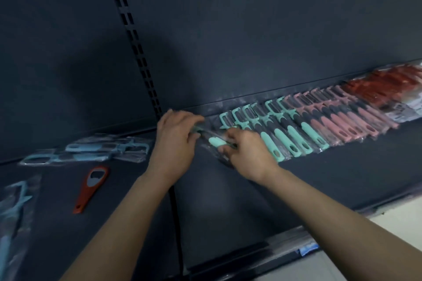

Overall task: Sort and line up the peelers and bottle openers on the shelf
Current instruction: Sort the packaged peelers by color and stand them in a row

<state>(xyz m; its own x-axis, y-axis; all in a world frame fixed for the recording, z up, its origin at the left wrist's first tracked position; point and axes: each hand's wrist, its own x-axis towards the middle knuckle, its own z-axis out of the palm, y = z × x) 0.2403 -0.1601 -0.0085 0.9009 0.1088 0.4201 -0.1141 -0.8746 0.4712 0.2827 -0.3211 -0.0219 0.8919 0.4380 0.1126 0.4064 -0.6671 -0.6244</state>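
Two hands share one item. The left hand point(177, 134) curls its fingers over the head end of a mint peeler point(217, 142), and the right hand point(247, 151) pinches the handle end with thumb and fingers bent round it. The peeler sits between the hands, low over the shelf point(296, 187) and just beside the near end of the mint row point(287, 132). Blur hides whether it touches the shelf.

The main risk, as I judge it, is the right hand. Its knuckles are close against the first peeler of that overlapped row, and a nudge while seating this one could fan the neighbours out of line. The film is slick too, so a loose pinch might let the peeler twist or slide crooked.

Each peeler lies in its own clear sleeve point(225, 157). Beyond the right hand the mint row runs on into pink peelers point(342, 118), then red packs point(388, 89), with grey packs point(406, 113) at the far end. Out past the left hand, sleeved blue peelers point(91, 150) lie in a loose heap, not yet lined up. An orange bottle opener point(91, 189) lies alone nearer the person, with no sleeve that I can make out.
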